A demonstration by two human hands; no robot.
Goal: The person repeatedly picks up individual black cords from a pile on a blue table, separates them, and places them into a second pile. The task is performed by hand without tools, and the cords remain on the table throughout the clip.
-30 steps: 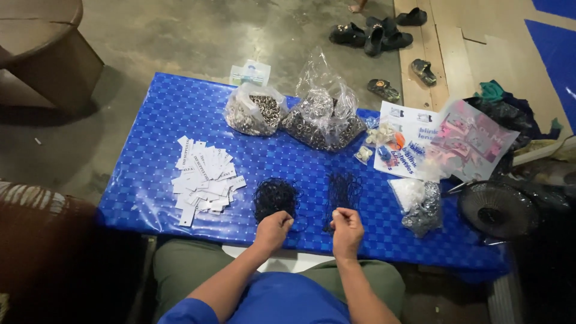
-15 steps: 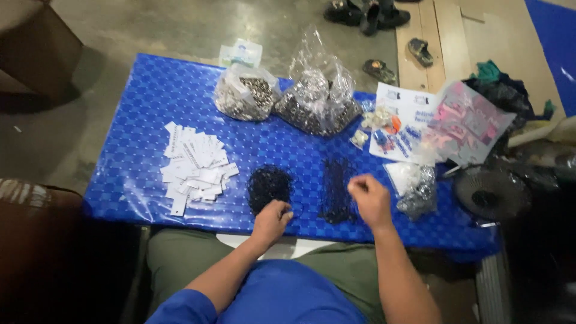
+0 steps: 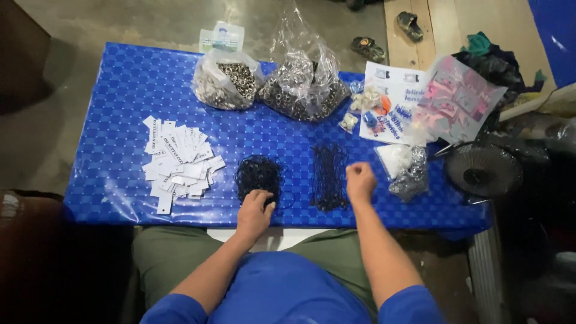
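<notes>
I sit at a table with a shiny blue chequered cover. My left hand rests at the near edge of a round heap of thin black loops, its fingertips in the heap. To the right lies a second, long bundle of black strings. My right hand hovers just right of that bundle, fingers curled into a loose fist; whether it pinches a string is too small to tell. A pile of white paper tags lies on the left.
Two clear bags of metal rings stand at the table's far side. Printed sheets and small colourful packets, a pink plastic bag and a crumpled clear bag fill the right end. A small black fan stands beyond the right edge.
My right hand has lifted off the long black bundle and moved to its right side. My left hand stays at the round heap. The camera has tilted closer to the table.
</notes>
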